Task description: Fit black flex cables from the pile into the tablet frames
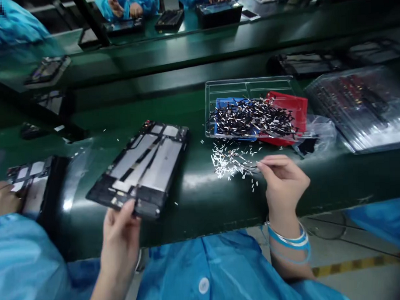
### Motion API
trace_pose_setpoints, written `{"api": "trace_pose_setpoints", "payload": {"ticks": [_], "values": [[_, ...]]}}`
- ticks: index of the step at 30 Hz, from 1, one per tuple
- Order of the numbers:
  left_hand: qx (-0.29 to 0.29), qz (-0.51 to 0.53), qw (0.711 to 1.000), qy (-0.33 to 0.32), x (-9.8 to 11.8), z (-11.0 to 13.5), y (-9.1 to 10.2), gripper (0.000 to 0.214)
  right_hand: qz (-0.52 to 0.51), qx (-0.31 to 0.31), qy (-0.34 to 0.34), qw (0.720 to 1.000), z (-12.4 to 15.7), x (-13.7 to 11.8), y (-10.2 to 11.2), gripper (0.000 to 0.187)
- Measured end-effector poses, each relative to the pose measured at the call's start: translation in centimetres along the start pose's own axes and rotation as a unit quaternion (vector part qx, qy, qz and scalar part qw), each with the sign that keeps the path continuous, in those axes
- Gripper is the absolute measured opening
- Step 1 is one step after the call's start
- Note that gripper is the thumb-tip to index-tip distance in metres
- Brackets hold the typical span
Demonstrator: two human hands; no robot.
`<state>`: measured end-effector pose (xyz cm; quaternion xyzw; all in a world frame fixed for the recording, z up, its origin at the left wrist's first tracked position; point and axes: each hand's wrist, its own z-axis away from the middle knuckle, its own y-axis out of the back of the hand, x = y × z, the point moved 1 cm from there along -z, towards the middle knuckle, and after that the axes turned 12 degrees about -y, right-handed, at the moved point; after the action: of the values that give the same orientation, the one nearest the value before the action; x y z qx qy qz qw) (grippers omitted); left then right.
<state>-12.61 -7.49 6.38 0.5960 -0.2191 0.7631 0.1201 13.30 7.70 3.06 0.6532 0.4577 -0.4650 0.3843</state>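
An opened tablet [148, 162], its flat silver battery cells and dark ribbon cables exposed, lies tilted on the green work surface. My left hand [122, 225] is closed on its near edge, thumb on top and fingers underneath. To the right, my right hand [282, 177] pinches a thin dark wire-like piece [251, 166]; its exact kind is too small to make out. That piece reaches over a scatter of small white strips [225, 160]. Just beyond, a clear plastic tray [206, 110] holds a heap of short black-and-white cable pieces [254, 117].
Stacked clear trays [362, 109] stand at the right, beside a crumpled plastic bag [320, 130]. A co-worker's hand [5, 200] touches another opened tablet [35, 177] at the left. More tablets [311, 63] lie along the back, and co-workers sit across the bench.
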Motion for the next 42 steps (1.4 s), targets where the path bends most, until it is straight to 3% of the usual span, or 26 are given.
{"api": "trace_pose_setpoints", "payload": {"ticks": [3,5,7,9,11,13,15,17,19,20,21,23,26,31,37,42], "values": [[-0.063,0.007,0.997,0.038,-2.6,4.3,3.3,0.021,-0.034,-0.039,-0.051,0.997,0.0,-0.2,-0.4,0.011],[-0.15,0.013,0.985,0.084,-4.3,6.2,4.4,0.021,-0.048,-0.084,-0.1,0.99,0.5,-0.7,-1.1,0.011],[-0.252,0.032,0.955,0.152,-5.6,7.4,4.8,0.027,-0.051,-0.148,-0.145,0.977,1.5,-1.6,-2.2,0.013],[-0.375,0.057,0.897,0.227,-6.2,8.0,5.0,0.035,-0.05,-0.232,-0.186,0.953,2.7,-2.5,-3.7,0.016],[-0.509,0.041,0.82,0.259,-5.8,7.9,5.1,0.036,-0.051,-0.313,-0.22,0.923,4.0,-3.5,-5.5,0.018],[-0.616,-0.014,0.759,0.21,-4.3,7.4,5.2,0.031,-0.049,-0.371,-0.243,0.895,5.0,-4.3,-7.3,0.019],[-0.668,-0.05,0.734,0.113,-2.4,6.3,5.4,0.023,-0.037,-0.405,-0.259,0.876,5.9,-4.8,-9.1,0.02],[-0.642,-0.058,0.764,-0.033,-0.9,4.8,5.5,0.02,-0.014,-0.423,-0.271,0.865,6.6,-5.1,-10.8,0.019],[-0.533,-0.122,0.805,-0.228,-0.4,2.8,5.6,0.021,0.013,-0.434,-0.276,0.857,7.1,-5.0,-12.3,0.015],[-0.464,-0.179,0.804,-0.327,-0.5,1.8,5.7,0.021,0.026,-0.437,-0.276,0.856,7.3,-4.8,-12.9,0.014],[-0.403,-0.244,0.784,-0.404,-0.9,0.8,5.6,0.02,0.039,-0.439,-0.274,0.855,7.5,-4.6,-13.4,0.012],[-0.348,-0.353,0.722,-0.482,-2.0,-0.7,5.4,0.025,0.066,-0.44,-0.26,0.857,7.7,-4.3,-14.2,0.01],[-0.368,-0.42,0.662,-0.5,-3.4,-2.1,5.1,0.034,0.111,-0.44,-0.214,0.865,7.6,-4.0,-14.7,0.008],[-0.399,-0.439,0.62,-0.513,-3.6,-2.3,4.9,0.035,0.174,-0.457,-0.166,0.856,7.3,-3.9,-14.9,0.005],[-0.391,-0.457,0.605,-0.522,-3.5,-2.2,4.6,0.036,0.182,-0.458,-0.163,0.855,7.2,-4.0,-14.8,0.006],[-0.383,-0.463,0.626,-0.496,-3.3,-2.1,4.1,0.031,0.209,-0.47,-0.118,0.85,5.8,-4.3,-14.9,0.006]]}}
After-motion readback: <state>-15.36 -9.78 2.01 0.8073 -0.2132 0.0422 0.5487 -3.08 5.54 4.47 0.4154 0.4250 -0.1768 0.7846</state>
